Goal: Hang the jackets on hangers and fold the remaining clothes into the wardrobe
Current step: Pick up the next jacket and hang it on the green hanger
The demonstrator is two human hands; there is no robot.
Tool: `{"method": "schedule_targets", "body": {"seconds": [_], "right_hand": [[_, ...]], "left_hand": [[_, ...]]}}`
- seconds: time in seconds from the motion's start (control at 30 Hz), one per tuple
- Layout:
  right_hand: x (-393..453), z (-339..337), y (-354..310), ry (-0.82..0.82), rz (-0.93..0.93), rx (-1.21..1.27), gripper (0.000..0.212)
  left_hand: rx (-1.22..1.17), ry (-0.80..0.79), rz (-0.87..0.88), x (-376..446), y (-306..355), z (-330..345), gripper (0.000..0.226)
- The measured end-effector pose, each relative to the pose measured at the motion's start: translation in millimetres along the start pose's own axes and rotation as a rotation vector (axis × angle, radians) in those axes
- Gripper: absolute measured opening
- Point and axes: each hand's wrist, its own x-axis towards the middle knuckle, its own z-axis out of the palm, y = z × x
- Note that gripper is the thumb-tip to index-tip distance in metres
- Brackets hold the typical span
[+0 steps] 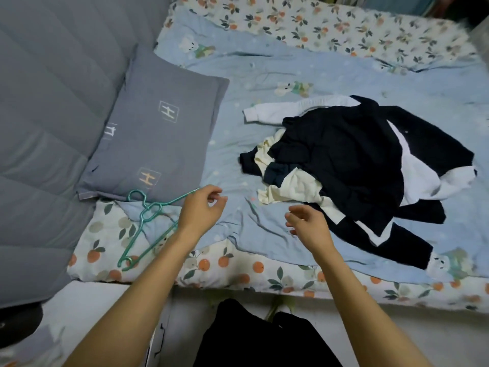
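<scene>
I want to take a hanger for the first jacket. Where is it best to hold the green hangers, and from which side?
Probably at the neck, just below the hooks, where the green hangers cross and lie flat on the bed. Come from above and from the right with the left hand, which hovers beside them, empty. The thin arms would likely tip if held at one end.

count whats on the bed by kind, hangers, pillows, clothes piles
teal hangers: 2, overlapping beside the left hand
grey pillow: 1
clothes pile: 1, dark, white and cream garments tangled, too mixed to count singly
total: 4
</scene>
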Motion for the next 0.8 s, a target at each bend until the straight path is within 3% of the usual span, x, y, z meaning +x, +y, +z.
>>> {"method": "schedule_targets", "body": {"seconds": [0.1,0.2,0.53,0.8], "right_hand": [[7,-53,6,0.105,-0.032,0.039,0.016],[17,-100,11,0.176,-0.058,0.068,0.013],[109,-245,70,0.248,0.0,0.144,0.006],[199,-300,120,0.19,0.035,0.089,0.013]], "left_hand": [[-0.151,0.005,0.097,-7,56,27,0.01],[-0.171,-0.087,0.123,0,101,63,0.007],[0.211,-0.379,0.071,73,203,227,0.006],[0.383,-0.445,-0.005,156,238,346,0.038]]}}
